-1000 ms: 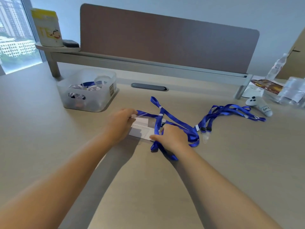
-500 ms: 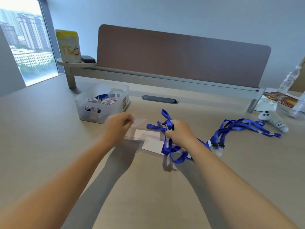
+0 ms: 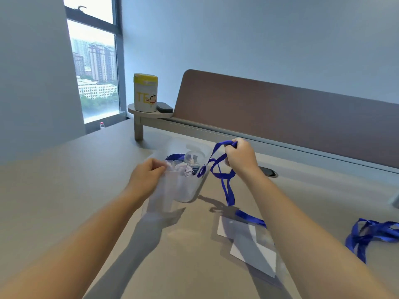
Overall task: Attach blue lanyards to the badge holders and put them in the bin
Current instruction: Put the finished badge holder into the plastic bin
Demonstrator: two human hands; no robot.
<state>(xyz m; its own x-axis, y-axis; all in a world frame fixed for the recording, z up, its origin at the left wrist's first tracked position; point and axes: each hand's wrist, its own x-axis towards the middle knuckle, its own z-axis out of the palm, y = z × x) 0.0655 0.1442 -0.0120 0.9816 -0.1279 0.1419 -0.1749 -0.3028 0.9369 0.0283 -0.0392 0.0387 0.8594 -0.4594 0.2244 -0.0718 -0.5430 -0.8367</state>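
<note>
Left hand (image 3: 146, 178) pinches the top edge of a clear badge holder (image 3: 164, 195), which hangs long axis vertical, lifted off the desk (image 3: 64, 190) right in front of the bin (image 3: 190, 190), partly covering its near wall. Right hand (image 3: 240, 157) is fisted round a blue lanyard (image 3: 224, 180), held up just right of the bin; its strap drops to the desk by two more badge holders (image 3: 248, 244) lying flat. More lanyards (image 3: 371, 234) lie far right; a yellow-lidded canister (image 3: 145, 92) stands on the shelf behind.
</note>
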